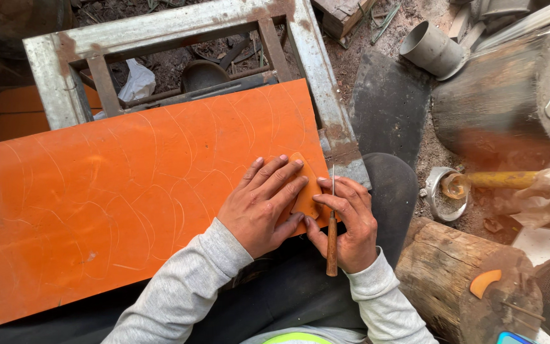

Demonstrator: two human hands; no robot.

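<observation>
— What's under the hands?

— A small orange template piece (305, 191), lying flat on the big orange sheet (128, 197) at its right edge, near the lower right corner. Its pointed end aims up and away from the person, so its long axis runs roughly from the near edge of the sheet toward the far one.

— How is it held?

— The left hand (263, 207) lies palm down on it, fingers spread and pressed flat across its left side; I'd judge that is to keep it from sliding. The right hand (348, 220) is closed around a wooden-handled awl (331, 239), fingers pinching the shaft low near the metal. The thin blade stands almost upright in the picture, tip touching the sheet just beside the piece's right edge, handle pointing back toward the person.

— Why that angle?

— Probably so the point can ride along the piece's outline; the sheet already carries many faint curved scratch lines of a similar shape.

— And what carries the sheet?

— A rusty metal frame (313, 70), showing past its far and right edges. To the right stands a log (447, 274) with a small orange cut-off (484, 282) on top, another larger log (498, 95) beyond, and a grey pipe section (431, 48) on the dirt.
</observation>
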